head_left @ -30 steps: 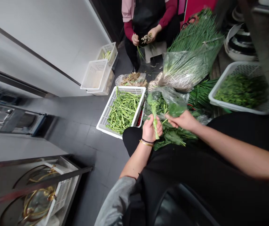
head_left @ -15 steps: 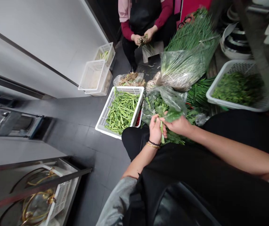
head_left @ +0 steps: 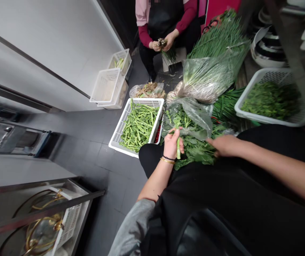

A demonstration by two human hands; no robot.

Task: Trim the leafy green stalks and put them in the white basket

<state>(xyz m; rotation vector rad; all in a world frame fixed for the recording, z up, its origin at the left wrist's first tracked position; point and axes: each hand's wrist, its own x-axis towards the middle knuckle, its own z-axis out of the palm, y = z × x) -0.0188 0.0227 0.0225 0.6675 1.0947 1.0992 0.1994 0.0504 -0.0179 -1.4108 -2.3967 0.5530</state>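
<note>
My left hand (head_left: pixel 172 143) is closed round a thick green vegetable stalk (head_left: pixel 178 152), held upright above my lap. My right hand (head_left: pixel 223 145) lies to the right over a heap of plucked green leaves (head_left: pixel 196 153) on my black apron; its fingers are turned down and partly hidden. Just beyond my hands an open clear plastic bag (head_left: pixel 192 115) holds more of the leafy stalks. A white basket (head_left: pixel 120 128) full of trimmed green stems (head_left: pixel 138 126) stands on the floor to the left of my knee.
A seated person (head_left: pixel 165 21) across from me handles a small bundle of greens. A big bagged bunch of long chives (head_left: pixel 216 60) lies at the back right, a white basket of leaves (head_left: pixel 271 99) at the right. Stacked white baskets (head_left: pixel 109 87) stand by the wall; grey tiled floor lies left.
My right hand pulled a leaf off the stalk, then moved right and down onto the leaf heap. My left hand kept hold of the stalk, which now shows bare at its lower end.
</note>
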